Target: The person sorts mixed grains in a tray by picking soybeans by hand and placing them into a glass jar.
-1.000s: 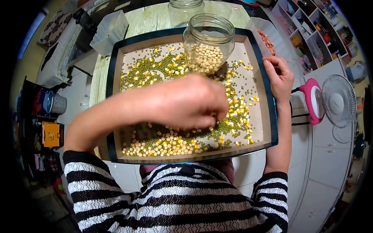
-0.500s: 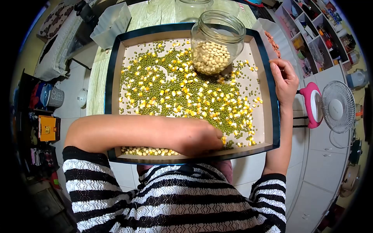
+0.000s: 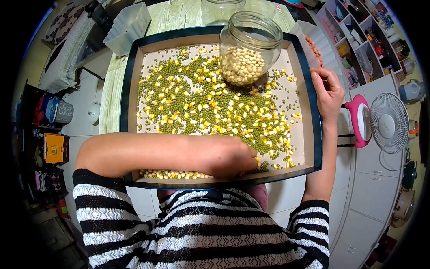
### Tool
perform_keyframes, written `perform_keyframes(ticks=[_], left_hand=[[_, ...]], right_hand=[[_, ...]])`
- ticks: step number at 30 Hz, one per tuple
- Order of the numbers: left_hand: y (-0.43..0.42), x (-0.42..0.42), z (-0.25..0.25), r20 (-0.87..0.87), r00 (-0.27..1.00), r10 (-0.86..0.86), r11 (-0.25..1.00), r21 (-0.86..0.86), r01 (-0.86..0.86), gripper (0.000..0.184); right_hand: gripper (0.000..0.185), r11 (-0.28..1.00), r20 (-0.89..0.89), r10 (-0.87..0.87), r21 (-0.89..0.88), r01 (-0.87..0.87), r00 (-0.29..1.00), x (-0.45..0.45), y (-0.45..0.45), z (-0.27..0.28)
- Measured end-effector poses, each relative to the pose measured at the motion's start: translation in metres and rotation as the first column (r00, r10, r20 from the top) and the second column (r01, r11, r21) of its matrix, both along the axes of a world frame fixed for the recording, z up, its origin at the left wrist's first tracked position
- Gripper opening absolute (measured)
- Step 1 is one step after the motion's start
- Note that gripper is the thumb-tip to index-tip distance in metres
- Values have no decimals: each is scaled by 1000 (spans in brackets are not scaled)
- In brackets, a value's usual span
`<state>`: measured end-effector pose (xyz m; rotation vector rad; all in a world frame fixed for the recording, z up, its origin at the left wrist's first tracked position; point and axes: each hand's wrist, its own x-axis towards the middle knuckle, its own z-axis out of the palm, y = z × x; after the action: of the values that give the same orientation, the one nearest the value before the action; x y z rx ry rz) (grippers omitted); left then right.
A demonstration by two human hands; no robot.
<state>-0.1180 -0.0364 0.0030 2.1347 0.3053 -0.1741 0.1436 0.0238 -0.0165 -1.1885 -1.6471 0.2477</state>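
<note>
A shallow cardboard box (image 3: 311, 148) with a dark rim holds green mung beans (image 3: 172, 71) mixed with yellow-and-white corn kernels (image 3: 204, 107). Along its near wall lies a row of pale round beans (image 3: 172, 175), partly covered by my left forearm. My left hand (image 3: 233, 157) is curled palm-down among the grains at the near side; its fingertips are mostly hidden, so what they grip cannot be made out. At the box's right rim my right hand (image 3: 329, 92) is closed, thumb and fingertips together on the edge. An open glass jar (image 3: 251, 42) of pale beans (image 3: 243, 65) stands inside the box, far right.
Behind the box stands another glass jar (image 3: 221, 11). White plastic containers sit at the left (image 3: 127, 29) and at the right (image 3: 304, 29), the right one holding reddish-brown pieces (image 3: 315, 51). To the right are a pink-framed stool (image 3: 358, 121) and a fan (image 3: 389, 123).
My left hand has shifted slightly at the near side, its fingers curling. A few more pale beans show beside its wrist. My right hand and the jar stay in place.
</note>
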Motion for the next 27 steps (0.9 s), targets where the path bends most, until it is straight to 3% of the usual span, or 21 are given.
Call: perform_keyframes(ticks=[5,15,17,20,23,27], left_hand=[[0,-3,-4,97,995,28,999,-34,-25,15],[6,-5,7,78,997,20,995,-103,-12,11],[15,-4,15,311,950,-3,1000,-10,6,9],[34,-3,41,507,862,21,898,370,-239,12],[69,-7,75,637,767,80,692,519,-502,14],[107,-10,93,623,687,375,597,405,-693,13]], right_hand=[[6,1000,-9,4,2,-4,1000,0,0,0],[6,1000,-17,-4,-7,4,1000,0,0,-1],[6,1000,-14,-7,7,7,1000,0,0,-1],[6,1000,-36,5,-7,-5,999,-1,0,-1],[6,1000,-35,4,-13,-5,999,-1,0,-1],[5,1000,-15,-1,11,1,1000,0,0,-1]])
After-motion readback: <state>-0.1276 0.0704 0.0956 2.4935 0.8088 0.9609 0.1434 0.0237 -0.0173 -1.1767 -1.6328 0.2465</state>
